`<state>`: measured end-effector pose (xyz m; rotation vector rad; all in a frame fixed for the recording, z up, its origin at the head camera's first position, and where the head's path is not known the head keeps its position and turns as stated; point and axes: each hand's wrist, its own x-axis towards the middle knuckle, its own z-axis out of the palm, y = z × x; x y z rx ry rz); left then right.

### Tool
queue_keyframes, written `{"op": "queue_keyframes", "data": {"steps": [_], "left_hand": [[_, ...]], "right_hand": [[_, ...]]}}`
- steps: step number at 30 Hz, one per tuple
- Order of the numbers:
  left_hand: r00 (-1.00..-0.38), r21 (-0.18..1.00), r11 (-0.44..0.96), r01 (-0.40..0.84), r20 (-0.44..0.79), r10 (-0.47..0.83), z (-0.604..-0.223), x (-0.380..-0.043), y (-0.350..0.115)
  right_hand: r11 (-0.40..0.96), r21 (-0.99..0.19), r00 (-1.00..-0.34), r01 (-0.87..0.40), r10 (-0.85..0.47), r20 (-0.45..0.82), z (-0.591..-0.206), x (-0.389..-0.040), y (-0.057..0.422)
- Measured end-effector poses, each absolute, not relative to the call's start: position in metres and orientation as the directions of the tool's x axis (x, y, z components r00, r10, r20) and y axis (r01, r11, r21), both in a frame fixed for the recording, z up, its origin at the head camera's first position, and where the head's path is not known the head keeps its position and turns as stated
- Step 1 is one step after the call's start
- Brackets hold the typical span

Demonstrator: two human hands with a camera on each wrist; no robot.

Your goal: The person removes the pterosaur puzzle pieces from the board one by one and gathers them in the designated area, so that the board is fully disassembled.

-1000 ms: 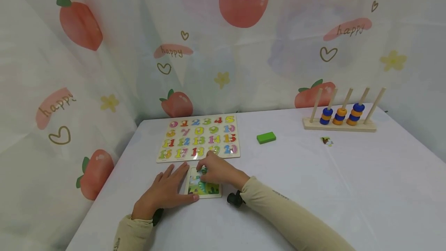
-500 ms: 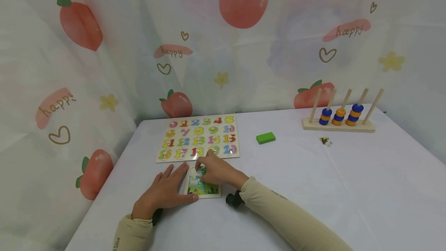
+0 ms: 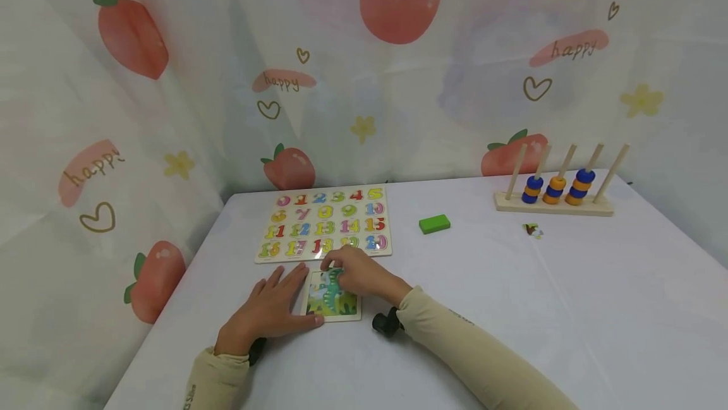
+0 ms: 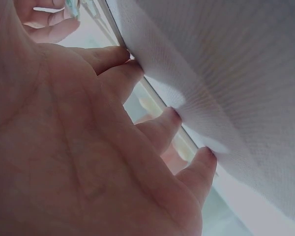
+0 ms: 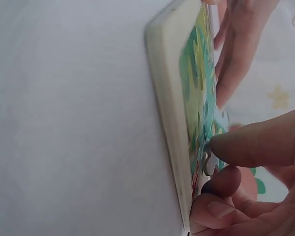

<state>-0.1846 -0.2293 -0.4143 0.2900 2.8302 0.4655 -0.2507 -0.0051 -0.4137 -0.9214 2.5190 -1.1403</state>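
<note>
A small framed jigsaw puzzle (image 3: 345,309) with a green dinosaur picture lies on the white table. My left hand (image 3: 267,310) is spread flat along its left side, thumb at the near edge and fingertips by the far left corner. Over the puzzle's far part, my right hand (image 3: 364,274) pinches a jigsaw piece (image 5: 212,163) between thumb and fingers. In the right wrist view this piece is tilted against the picture, close to the light wooden frame (image 5: 169,103). The right fingers mostly cover the piece in the head view.
A number board (image 3: 309,214) lies just beyond the puzzle. Right of it are a green block (image 3: 435,224) and a loose jigsaw piece (image 3: 533,230). A wooden bead stand (image 3: 554,206) with blue and orange rings stands at the back right.
My right hand has shifted slightly right and away over the puzzle, and more of the dinosaur picture shows beside its fingers. The left hand stays where it was.
</note>
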Motion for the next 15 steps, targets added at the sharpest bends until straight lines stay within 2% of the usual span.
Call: {"op": "queue_keyframes", "data": {"steps": [5,15], "left_hand": [[-0.946,0.337,0.93,0.15,-0.223,0.234,-0.414,-0.1851,-0.228],[-0.947,0.323,0.936,0.136,-0.235,0.218,-0.4131,-0.1853,-0.2268]], "right_hand": [[0.502,-0.751,-0.802,-0.429,-0.594,0.061,-0.4149,-0.2511,-0.0055],[0.508,-0.72,-0.794,-0.472,-0.6,0.098,-0.4147,-0.2515,-0.0059]]}}
